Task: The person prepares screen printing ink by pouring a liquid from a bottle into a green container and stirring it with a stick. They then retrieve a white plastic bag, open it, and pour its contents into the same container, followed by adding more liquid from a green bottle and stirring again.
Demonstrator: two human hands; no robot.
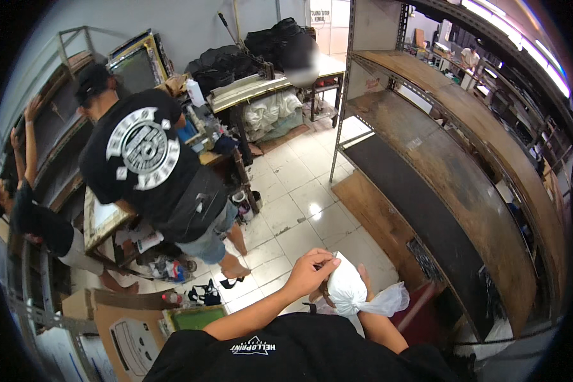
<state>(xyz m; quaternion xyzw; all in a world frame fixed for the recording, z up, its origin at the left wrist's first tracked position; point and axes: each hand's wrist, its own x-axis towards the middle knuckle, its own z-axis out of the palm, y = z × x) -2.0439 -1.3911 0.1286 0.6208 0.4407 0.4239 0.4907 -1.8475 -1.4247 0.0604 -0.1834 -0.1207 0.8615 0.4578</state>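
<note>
A crumpled white plastic bag (349, 290), knotted with a loose tail trailing right, is sitting near the bottom centre; the left hand (311, 270) is pinching its top, and the right hand (365, 278) is gripping it from behind, mostly hidden. Worn wooden shelves (465, 172) are rising at right; 2 people (149, 165) are working at far left over glossy tiles (299, 210).

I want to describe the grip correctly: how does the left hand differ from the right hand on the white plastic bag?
The left hand lies on top of the white plastic bag, fully visible, fingers curled at its upper edge. The right hand sits behind the bag, mostly hidden; only a little skin shows. The left forearm reaches in from the lower left, the right forearm rises from below. Both hands touch the same bag.
</note>
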